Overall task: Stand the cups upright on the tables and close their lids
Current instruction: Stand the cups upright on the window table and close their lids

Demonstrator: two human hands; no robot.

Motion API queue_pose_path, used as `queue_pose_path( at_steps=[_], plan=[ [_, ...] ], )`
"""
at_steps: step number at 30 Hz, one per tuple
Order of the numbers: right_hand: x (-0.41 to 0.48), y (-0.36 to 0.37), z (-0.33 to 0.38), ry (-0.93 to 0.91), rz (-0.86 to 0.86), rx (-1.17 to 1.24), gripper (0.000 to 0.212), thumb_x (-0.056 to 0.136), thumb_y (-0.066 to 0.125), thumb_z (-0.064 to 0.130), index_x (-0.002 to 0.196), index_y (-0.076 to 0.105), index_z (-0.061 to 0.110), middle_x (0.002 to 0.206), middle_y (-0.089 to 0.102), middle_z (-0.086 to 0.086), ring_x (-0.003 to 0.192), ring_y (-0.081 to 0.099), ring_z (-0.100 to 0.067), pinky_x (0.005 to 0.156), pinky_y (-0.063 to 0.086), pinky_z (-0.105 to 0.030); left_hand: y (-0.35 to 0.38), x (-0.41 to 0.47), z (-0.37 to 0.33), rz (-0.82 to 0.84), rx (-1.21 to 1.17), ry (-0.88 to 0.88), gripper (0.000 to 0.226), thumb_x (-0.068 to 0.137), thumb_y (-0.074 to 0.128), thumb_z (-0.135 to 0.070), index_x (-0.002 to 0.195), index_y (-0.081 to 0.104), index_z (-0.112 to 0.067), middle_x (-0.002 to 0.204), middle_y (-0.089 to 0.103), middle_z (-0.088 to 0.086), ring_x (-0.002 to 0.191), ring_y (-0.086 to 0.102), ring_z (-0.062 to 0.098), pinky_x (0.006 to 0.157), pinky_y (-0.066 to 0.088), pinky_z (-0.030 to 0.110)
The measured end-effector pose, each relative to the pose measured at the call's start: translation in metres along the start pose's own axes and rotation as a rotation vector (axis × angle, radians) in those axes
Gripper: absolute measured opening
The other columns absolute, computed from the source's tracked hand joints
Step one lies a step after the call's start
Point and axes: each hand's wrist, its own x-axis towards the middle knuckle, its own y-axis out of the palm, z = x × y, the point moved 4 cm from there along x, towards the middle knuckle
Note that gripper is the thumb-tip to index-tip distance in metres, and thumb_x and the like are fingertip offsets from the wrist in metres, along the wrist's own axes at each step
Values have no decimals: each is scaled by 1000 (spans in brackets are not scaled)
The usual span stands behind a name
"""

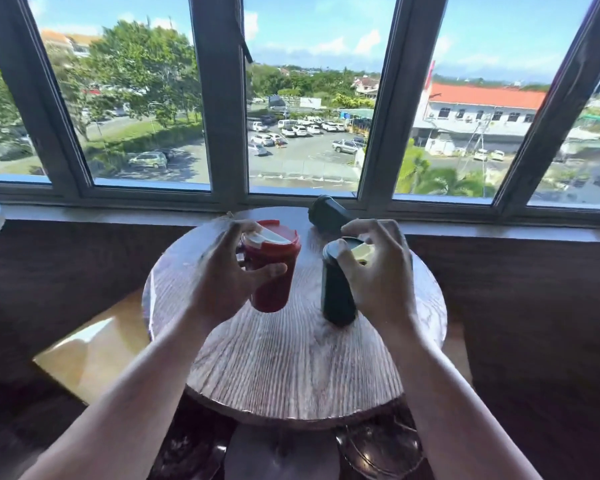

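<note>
A round wooden worktop [291,358] with a ridged grain stands against a low wall under a row of windows [302,98] that look out on a car park and trees. Three cups are on it.

The red cup [274,271] stands upright left of centre. Its red lid carries a white flap [274,235] that sits tilted across the top, not pressed flat. The left hand [222,271] is at this cup's near left side: the thumb lies across the front of the cup wall and the fingers curl by the rim, so the grip is spread wide, touching the cup loosely and not clamped on it.

The dark cup [336,289] stands upright just right of the red one, apart from it. The right hand [378,268] arches over its top, fingertips on the lid, where a pale yellowish flap [362,252] shows between the fingers. This grip is partly closed around the lid; whether the flap is fully down cannot be told.

A third cup, black [328,214], lies on its side at the far edge of the worktop near the window sill, behind the right hand, untouched by either hand.
</note>
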Motion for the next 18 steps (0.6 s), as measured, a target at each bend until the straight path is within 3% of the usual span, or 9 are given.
queue_pose_path(
  at_steps=[2,6,10,12,18],
  plan=[
    [2,-10,-19,23,39,-85,16,84,71,22,101,69,23,110,60,2,108,54,-14,86,33,-15,16,-2,-3,-9,15,3,64,63,90,-27,114,50,-28,122,62,5,102,66,24,81,60,41],
    [-5,-14,-45,103,169,-45,15,89,68,22,103,70,19,114,58,0,101,56,-10,82,38,-7,36,-9,-5,-20,19,-7,66,64,90,-22,116,51,-23,120,63,5,101,65,23,81,59,40],
    [-9,-10,-54,92,137,67,16,88,66,29,102,69,24,109,56,5,101,62,-13,87,57,-42,41,-12,1,-30,21,-45,69,58,88,-40,116,51,-32,116,65,2,101,66,22,83,58,45],
    [-9,-10,-56,82,127,93,17,86,63,34,101,68,27,108,55,7,100,62,-12,87,58,-44,41,-12,5,-23,15,-55,71,56,83,-51,116,50,-35,117,65,2,103,66,22,84,58,46],
    [-10,-9,-61,50,144,136,16,88,62,34,102,67,28,110,54,8,103,62,-9,90,57,-44,45,-13,9,31,-37,-53,70,60,80,-48,120,46,-35,123,62,2,106,65,21,87,58,46]
  ],
)
